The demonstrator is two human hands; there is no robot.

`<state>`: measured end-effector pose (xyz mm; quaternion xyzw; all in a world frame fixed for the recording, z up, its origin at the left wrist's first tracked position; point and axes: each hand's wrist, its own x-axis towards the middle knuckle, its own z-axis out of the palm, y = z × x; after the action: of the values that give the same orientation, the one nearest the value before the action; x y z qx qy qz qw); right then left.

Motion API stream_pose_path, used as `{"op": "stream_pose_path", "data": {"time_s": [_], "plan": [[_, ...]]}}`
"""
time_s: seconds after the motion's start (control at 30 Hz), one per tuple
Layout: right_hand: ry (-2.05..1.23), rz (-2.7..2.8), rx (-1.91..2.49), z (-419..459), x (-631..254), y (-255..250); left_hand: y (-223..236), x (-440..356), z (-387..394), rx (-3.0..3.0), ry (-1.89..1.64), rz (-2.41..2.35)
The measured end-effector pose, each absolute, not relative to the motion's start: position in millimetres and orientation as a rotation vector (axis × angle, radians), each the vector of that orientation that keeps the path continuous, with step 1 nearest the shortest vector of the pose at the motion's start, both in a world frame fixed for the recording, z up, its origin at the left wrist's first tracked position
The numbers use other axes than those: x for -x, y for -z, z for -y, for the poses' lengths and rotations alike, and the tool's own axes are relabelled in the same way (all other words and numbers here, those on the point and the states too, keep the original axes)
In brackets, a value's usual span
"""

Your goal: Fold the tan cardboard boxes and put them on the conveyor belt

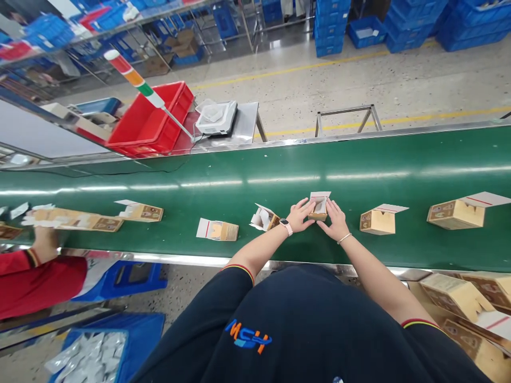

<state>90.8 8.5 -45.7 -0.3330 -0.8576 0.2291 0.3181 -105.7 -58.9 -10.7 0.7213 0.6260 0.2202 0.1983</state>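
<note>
A small cardboard box [318, 216] with its white flap raised stands on the green conveyor belt [279, 186], and white material shows inside it. My left hand [300, 217], with a watch at the wrist, presses against the box's left side. From the right side my right hand [336, 219] holds the same box, its thumb near the front. Close to my left forearm lies another open box [264, 218] with white material sticking out. A closed-bodied box [377, 221] with its flap up is to the right of my right hand.
More boxes sit on the belt, one [217, 230] to the left and one [456, 214] far right. Several boxes [457, 292] are stacked beside me at lower right. A co-worker's hand [44, 242] reaches a box row at left. Beyond the belt stands a red bin [159, 125].
</note>
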Motion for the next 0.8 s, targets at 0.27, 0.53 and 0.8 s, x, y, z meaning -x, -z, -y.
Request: {"op": "stream_pose_path", "data": {"time_s": [0.27, 0.53, 0.8], "plan": [[-0.473, 2.392, 0.882, -28.7, -109.6, 46.6, -0.6, 80.5, 39.6, -2.139, -0.587, -1.687], [-0.605, 2.298, 0.876, -30.2, -127.1, 47.5, -17.9, 55.4, 34.5, -2.073, -0.519, -1.805], [-0.647, 2.191, 0.921, -38.0, -138.8, 43.5, -22.2, 42.7, 16.1, -2.069, -0.379, -1.779]]}}
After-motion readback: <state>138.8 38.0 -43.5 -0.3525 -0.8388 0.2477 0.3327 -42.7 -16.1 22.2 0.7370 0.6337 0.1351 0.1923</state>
